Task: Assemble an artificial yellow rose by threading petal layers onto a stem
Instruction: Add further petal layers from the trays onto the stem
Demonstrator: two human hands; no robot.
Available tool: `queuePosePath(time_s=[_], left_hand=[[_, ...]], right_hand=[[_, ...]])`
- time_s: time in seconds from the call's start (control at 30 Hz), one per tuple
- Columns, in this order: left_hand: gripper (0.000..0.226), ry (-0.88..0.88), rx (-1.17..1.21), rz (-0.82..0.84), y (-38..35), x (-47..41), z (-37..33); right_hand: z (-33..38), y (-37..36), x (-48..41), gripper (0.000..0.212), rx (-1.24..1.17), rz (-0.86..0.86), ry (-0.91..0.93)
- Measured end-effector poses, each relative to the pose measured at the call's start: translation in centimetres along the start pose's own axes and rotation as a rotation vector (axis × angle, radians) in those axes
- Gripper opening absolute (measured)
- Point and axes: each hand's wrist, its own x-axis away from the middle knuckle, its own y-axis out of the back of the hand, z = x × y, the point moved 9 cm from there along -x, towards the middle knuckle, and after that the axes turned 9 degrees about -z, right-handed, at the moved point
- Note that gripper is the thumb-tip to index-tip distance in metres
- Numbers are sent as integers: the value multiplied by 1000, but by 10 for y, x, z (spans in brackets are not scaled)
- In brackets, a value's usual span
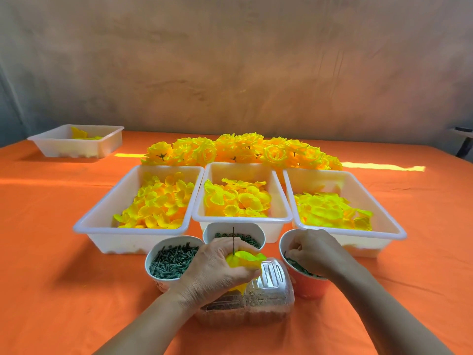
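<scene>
- Left hand (217,271), lower centre of frame: fingers and thumb curled round a half-built rose (245,260), gripping the yellow petals. A thin dark stem (233,239) pokes straight up out of the fist.
- The rose sits above a clear plastic box (268,298), just in front of the middle cup (259,231).
- Right hand (313,249), lower right of centre: fingers curled down into the orange cup (307,288), among small green pieces (294,265). Fingertips are hidden, so whether a piece is pinched cannot be told.
- Judged step: late in the build. Petals are on the stem, and the right hand is fetching a green part, probably the base piece that closes the flower.
- Next move, as judged: lift one green piece only, find its hole, and slide it down the stem to the petals. The left-hand grip should keep the stem upright and the layers from slipping.
- Petal stock: three white trays (87,226) across mid-frame.
- Other items: a second cup (153,252) of green pieces at lower left of centre, and finished roses (240,147) heaped behind the trays.
</scene>
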Motion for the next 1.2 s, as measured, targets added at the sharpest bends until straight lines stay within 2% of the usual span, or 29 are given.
queuePosePath(time_s=[0.1, 0.17, 0.33, 0.4, 0.5, 0.67, 0.77, 0.9, 1.03, 1.1, 1.2], left_hand=[[30, 8, 22, -4, -1, 0, 1], [29, 3, 25, -17, 0, 0, 0], [33, 6, 25, -46, 1, 1, 4], [35, 1, 32, -60, 1, 1, 4], [36, 0, 31, -74, 1, 1, 6], [34, 4, 33, -88, 3, 2, 5], [33, 9, 43, -97, 3, 2, 5], [33, 12, 39, -109, 3, 2, 8], [34, 6, 35, -104, 3, 0, 9], [34, -1, 34, -107, 3, 0, 9], [34, -16, 37, -112, 3, 1, 7]], right_hand=[[4, -14, -1, 30, 86, 57, 67], [3, -18, -3, 23, 122, 63, 71], [1, -20, -6, 21, 126, 20, 65], [-2, -19, -6, 11, 112, 3, 26], [-8, -18, -5, 12, 42, -9, -36], [-3, -14, -2, 17, -104, -16, -19], [-5, -12, -1, 10, -155, 2, -53], [-11, -4, 1, 21, -285, 20, -125], [-18, 13, 2, 11, -317, -50, -175], [-17, 21, 6, 9, -511, -89, -207], [-6, 26, 17, 9, -1019, -54, -266]])
